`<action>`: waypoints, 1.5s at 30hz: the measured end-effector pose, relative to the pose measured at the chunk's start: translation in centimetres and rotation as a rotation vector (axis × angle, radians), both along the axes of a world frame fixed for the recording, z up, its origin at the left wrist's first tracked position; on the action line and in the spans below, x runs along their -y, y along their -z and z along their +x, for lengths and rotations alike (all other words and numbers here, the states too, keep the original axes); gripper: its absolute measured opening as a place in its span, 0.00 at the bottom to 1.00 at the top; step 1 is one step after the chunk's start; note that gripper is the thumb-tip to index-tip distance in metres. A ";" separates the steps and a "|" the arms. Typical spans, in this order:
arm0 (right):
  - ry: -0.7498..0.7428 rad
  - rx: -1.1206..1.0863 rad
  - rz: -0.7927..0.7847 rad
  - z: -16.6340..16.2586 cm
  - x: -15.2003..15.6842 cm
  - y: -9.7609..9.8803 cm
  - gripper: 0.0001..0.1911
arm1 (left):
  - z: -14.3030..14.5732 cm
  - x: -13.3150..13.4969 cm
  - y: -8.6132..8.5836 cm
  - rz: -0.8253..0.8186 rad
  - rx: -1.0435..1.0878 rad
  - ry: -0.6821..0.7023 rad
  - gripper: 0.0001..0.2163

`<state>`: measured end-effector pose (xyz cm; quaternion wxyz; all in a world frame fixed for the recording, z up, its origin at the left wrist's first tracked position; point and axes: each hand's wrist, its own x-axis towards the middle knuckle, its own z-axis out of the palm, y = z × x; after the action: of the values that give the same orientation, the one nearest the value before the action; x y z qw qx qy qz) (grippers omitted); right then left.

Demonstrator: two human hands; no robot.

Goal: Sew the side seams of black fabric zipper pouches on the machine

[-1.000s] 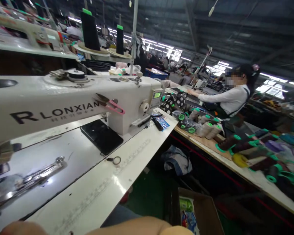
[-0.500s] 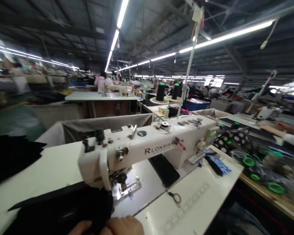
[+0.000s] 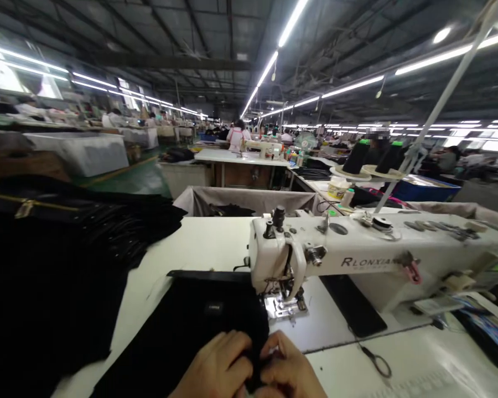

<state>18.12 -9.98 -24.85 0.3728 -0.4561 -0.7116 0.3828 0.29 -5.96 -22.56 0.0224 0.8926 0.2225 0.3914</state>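
Black fabric panel [image 3: 170,337], a soft, flat piece bearing a small, shiny rectangular tag [image 3: 214,308], is lying on the glossy white sewing table [image 3: 207,237], and 2 bare hands are gripping its right edge. The left hand [image 3: 219,365] is bending its fingers down over the cloth, while the right hand [image 3: 286,367] is pinching at the same edge with curled fingers; both grips are looking narrow, with cloth bunching between them (the fingers are hiding their own undersides, so I cannot tell how firmly they are pressing).

Just beyond the fingertips, a bright metal presser foot [image 3: 284,307] is sitting close beside the panel's edge; whether any cloth is reaching under it, I cannot tell. Judging by this, the piece is seemingly being arranged near the needle. No finished seam is showing, though black cloth could be hiding black stitches, so sewing along this edge is probably remaining undone.

Farther right, a white, dark-lettered sewing machine [image 3: 365,243] is spanning the table, with a black smartphone [image 3: 352,304] lying beneath its arm and a dark ring-handled tool [image 3: 377,362] resting nearer. Far left, a thick pile of black fabric pieces [image 3: 66,265] is standing, its finished or waiting condition staying unclear. Behind the machine, 2 black thread cones [image 3: 356,158] are standing.
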 end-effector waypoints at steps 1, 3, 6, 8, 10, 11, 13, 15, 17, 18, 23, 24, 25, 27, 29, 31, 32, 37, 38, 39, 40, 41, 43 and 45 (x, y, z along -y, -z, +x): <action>0.050 -0.018 0.028 0.0 0.4 -0.8 0.11 | -0.1 0.2 -0.4 -0.052 -0.028 0.002 0.11; 0.156 -0.030 0.022 0.2 1.4 -2.2 0.08 | -0.3 0.5 -1.1 -0.133 -0.075 0.035 0.08; 0.140 0.047 0.091 0.8 2.6 -3.2 0.07 | -0.5 0.3 -1.2 -0.220 -0.092 0.094 0.05; 0.093 0.177 0.131 1.2 3.2 -3.1 0.08 | -0.5 0.1 -0.9 -0.252 -0.070 0.092 0.05; 0.053 0.307 0.185 1.6 3.5 -2.9 0.10 | -0.4 -0.1 -0.6 -0.262 -0.046 0.067 0.05; 0.038 0.359 0.241 1.8 3.5 -2.9 0.11 | -0.4 -0.2 -0.4 -0.260 -0.034 0.054 0.06; 0.013 0.458 0.380 2.1 3.3 -2.9 0.12 | -0.3 -0.3 -0.3 -0.252 -0.009 0.034 0.07; -0.007 0.567 0.503 2.4 3.0 -3.0 0.11 | -0.2 -0.3 -0.3 -0.250 0.004 0.027 0.08; -0.066 0.640 0.581 2.6 2.6 -3.0 0.10 | -0.1 -0.2 -0.3 -0.252 0.002 0.037 0.09; -0.100 0.646 0.612 2.6 2.4 -3.0 0.10 | -0.1 -0.2 -0.3 -0.254 -0.001 0.046 0.10; -0.135 0.537 0.671 2.5 2.0 -2.6 0.10 | 0.0 -0.1 -0.3 -0.247 -0.015 0.064 0.10; -0.117 0.521 0.672 2.5 2.0 -2.5 0.10 | 0.0 -0.1 -0.3 -0.244 -0.014 0.065 0.10; -0.095 0.512 0.673 2.6 2.1 -2.4 0.09 | 0.0 -0.1 -0.4 -0.242 -0.014 0.068 0.10; -0.039 0.511 0.680 2.8 2.3 -2.2 0.09 | 0.0 -0.1 -0.5 -0.235 -0.020 0.075 0.10; -0.002 0.548 0.697 3.1 2.5 -2.1 0.10 | 0.0 -0.2 -0.6 -0.226 -0.028 0.080 0.10; -0.003 0.587 0.726 3.2 2.6 -2.3 0.12 | 0.0 -0.2 -0.7 -0.222 -0.034 0.073 0.10; -0.002 0.601 0.738 3.3 2.6 -2.5 0.12 | 0.0 -0.2 -0.7 -0.223 -0.036 0.069 0.10; -0.049 0.712 0.828 2.7 2.4 -3.6 0.12 | 0.0 -0.1 -0.6 -0.221 -0.044 0.085 0.10; -0.081 0.730 0.843 2.6 2.3 -3.8 0.12 | -0.1 -0.1 -0.5 -0.219 -0.047 0.087 0.10; -0.111 0.742 0.847 2.5 2.3 -3.9 0.12 | -0.1 -0.2 -0.4 -0.219 -0.051 0.090 0.10; -0.132 0.746 0.841 2.5 2.3 -4.0 0.12 | -0.2 -0.2 -0.3 -0.219 -0.057 0.095 0.11; -0.144 0.747 0.830 2.6 2.4 -4.0 0.11 | -0.2 -0.3 -0.3 -0.220 -0.066 0.103 0.11; -0.158 0.739 0.805 2.6 2.5 -4.1 0.10 | -0.3 -0.4 -0.2 -0.220 -0.081 0.127 0.13; -0.164 0.712 0.775 2.6 2.6 -4.0 0.11 | -0.2 -0.4 -0.3 -0.202 -0.083 0.165 0.15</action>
<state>20.75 -12.57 -20.90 0.2184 -0.3297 -0.9166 -0.0586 0.08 -5.58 -22.30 0.1351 0.9165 0.1875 0.3266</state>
